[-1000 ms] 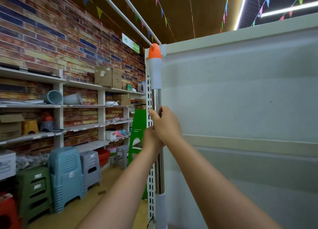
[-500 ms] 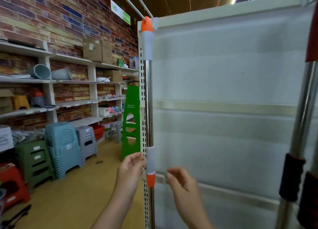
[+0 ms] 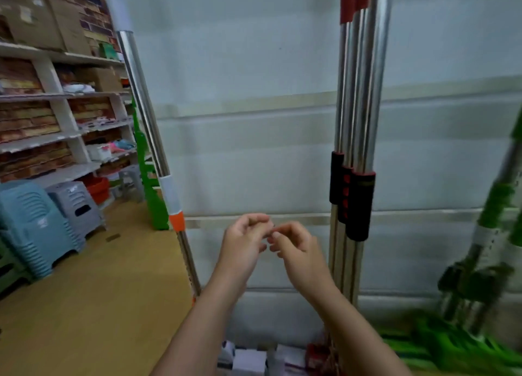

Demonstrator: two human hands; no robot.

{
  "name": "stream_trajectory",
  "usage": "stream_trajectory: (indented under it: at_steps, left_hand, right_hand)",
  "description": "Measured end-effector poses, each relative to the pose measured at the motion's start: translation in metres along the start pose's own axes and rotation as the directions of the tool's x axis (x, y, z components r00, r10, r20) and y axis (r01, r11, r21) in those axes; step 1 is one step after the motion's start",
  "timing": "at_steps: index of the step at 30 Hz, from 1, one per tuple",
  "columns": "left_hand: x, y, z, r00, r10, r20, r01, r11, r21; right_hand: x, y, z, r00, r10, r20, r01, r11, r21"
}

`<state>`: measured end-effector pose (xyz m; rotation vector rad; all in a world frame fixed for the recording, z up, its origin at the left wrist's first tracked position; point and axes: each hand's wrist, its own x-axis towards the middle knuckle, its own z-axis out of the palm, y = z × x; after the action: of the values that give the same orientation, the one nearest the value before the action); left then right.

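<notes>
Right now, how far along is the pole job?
Done: the orange-banded pole leans against the white panel, no hand on it. In hand: left hand and right hand meet in front, fingers curled, tips touching; anything pinched is too blurred to tell. Left: probably the red-capped poles beside them, untouched.

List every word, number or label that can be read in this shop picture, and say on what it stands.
No text can be read here.
Cardboard box, pale label: too blurred.
Blue stool stack, sticker: too blurred.
Green-handled pole, white label: only specks, unreadable.
Small boxes at the bottom edge: print too blurred.
</notes>
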<state>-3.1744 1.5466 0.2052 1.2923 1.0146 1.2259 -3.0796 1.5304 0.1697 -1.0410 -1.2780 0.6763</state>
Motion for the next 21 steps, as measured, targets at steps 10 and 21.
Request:
stream_trajectory:
  at_steps: [10, 21]
  left_hand:
    - [-0.015, 0.017, 0.152, 0.974, 0.179, -0.136, -0.160, 0.978, 0.137]
    - [0.005, 0.049, 0.204, 0.893, 0.284, -0.350, -0.078, 0.863, 0.500]
  right_hand:
    - [0.001, 0.004, -0.156, 0.998, -0.055, -0.003, 0.055, 0.996, 0.075]
    - [0.045, 0.005, -0.194, 0.985, 0.096, 0.140, -0.093, 0.995, -0.030]
